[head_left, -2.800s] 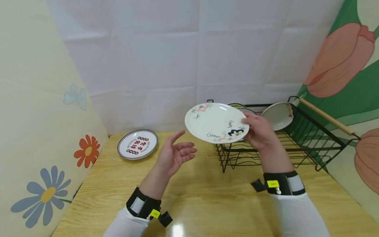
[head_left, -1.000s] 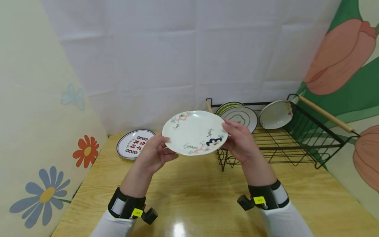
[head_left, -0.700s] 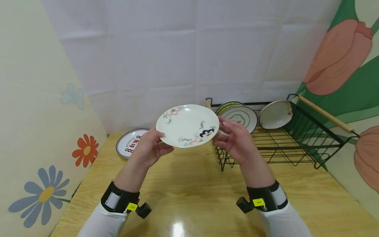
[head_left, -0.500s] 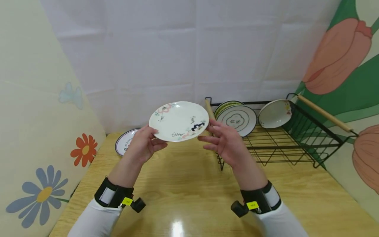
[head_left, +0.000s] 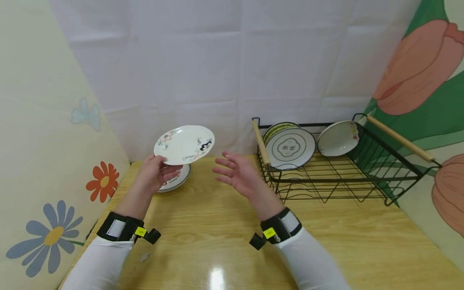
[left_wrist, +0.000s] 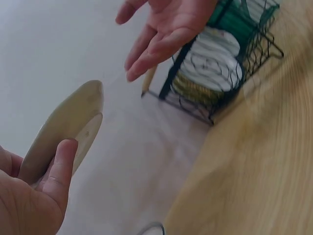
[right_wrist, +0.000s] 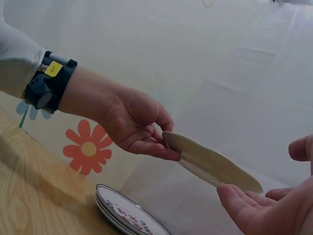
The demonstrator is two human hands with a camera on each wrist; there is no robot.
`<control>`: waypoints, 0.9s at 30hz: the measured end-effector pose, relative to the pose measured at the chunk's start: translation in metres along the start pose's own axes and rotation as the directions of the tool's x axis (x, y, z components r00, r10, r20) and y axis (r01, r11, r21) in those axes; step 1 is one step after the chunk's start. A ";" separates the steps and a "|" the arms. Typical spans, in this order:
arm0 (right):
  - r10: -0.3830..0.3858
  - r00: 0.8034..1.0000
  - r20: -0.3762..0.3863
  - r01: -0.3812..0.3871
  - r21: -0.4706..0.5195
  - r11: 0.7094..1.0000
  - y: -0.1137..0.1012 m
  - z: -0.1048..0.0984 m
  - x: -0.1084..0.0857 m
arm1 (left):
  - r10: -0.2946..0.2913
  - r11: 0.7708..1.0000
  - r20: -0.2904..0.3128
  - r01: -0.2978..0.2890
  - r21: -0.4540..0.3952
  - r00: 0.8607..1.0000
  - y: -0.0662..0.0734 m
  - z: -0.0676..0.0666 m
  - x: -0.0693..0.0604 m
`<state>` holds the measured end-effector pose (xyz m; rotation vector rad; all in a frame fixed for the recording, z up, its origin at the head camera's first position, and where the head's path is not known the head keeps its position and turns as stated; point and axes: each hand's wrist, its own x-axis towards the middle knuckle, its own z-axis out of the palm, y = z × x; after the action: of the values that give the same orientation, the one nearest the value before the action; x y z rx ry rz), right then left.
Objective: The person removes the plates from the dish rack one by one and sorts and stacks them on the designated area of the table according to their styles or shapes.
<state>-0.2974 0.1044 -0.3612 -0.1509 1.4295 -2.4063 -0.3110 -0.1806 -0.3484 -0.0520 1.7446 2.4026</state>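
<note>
A white plate [head_left: 185, 144] with a wavy rim and painted flowers is held in the air by my left hand [head_left: 154, 174]. The thumb lies over its rim and the fingers are beneath, as the left wrist view also shows around the plate [left_wrist: 68, 125]. Below it, a small stack of plates [right_wrist: 129, 213] with red characters rests on the table, partly hidden in the head view. My right hand [head_left: 237, 174] hovers right of the held plate, fingers extended, holding nothing; in the head view a gap separates them.
On the right stands a black wire dish rack [head_left: 344, 180] with wooden handles. Green-rimmed plates [head_left: 279, 131], a plate with a dark emblem [head_left: 290, 148] and a white bowl [head_left: 338, 139] lean inside it. A white cloth [head_left: 188, 60] hangs behind the wooden table [head_left: 203, 225].
The flowered plate has moved left, from above the rack's side to over the stacked plates. Both hands gripped it earlier; my right hand has since let go, and only the left holds it.
</note>
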 end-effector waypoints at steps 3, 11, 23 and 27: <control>0.037 0.999 -0.026 -0.035 0.049 0.998 0.016 0.003 0.018 | -0.035 0.999 -0.046 0.035 0.008 0.998 -0.006 -0.017 0.006; 0.140 0.988 -0.065 -0.133 0.098 0.986 0.059 0.015 0.044 | -0.130 0.991 -0.202 0.133 0.002 0.971 -0.033 -0.058 0.017; 0.199 0.977 -0.071 -0.198 0.027 0.980 0.093 0.022 0.043 | -0.181 0.984 -0.287 0.174 -0.050 0.941 -0.058 -0.081 0.017; 0.202 0.977 -0.062 -0.202 0.016 0.979 0.096 0.024 0.042 | -0.200 0.980 -0.299 0.187 -0.071 0.933 -0.059 -0.086 0.016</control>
<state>-0.3078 0.0279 -0.4361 0.0711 1.3876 -2.2700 -0.3237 -0.2421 -0.4334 -0.6037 1.7120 2.3825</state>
